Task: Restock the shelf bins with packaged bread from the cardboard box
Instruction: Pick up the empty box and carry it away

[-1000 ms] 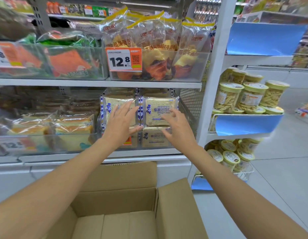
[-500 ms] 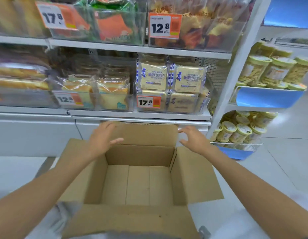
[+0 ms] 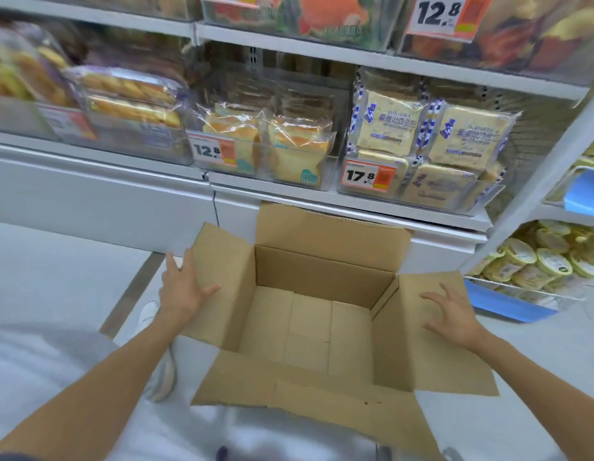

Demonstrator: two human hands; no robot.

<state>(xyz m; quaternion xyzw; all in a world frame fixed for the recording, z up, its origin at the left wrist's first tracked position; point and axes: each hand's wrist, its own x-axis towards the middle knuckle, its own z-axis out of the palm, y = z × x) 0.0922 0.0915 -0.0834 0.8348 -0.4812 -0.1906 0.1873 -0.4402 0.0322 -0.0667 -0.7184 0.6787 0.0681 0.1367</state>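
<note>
While the cardboard box point(image 3: 322, 277) is sitting empty below the shelved packaged bread point(image 3: 392, 128), the left hand point(image 3: 184, 287) and right hand point(image 3: 455, 317) are hovering flat, holding nothing, over its flaps; restocking is seemingly ending; folding the flaps is likely coming next.

Cardboard box point(image 3: 322, 277): brown corrugated board, matt, slightly rough; raw fluted edges, creased flaps
Shelf bins point(image 3: 325, 181): clear hard plastic, glossy, w/ reflections
Bread packs point(image 3: 390, 128): thin transparent film, shiny, crinkled; printed blue-white side strips
Price tags point(image 3: 362, 176): printed white/orange card, smooth
Shelf point(image 3: 322, 197): white, smooth, semi-gloss, looks like painted metal
Floor point(image 3: 56, 261): pale, smooth, faint sheen
Tubs point(image 3: 552, 261) at right: clear plastic, matt yellowish lids
</note>
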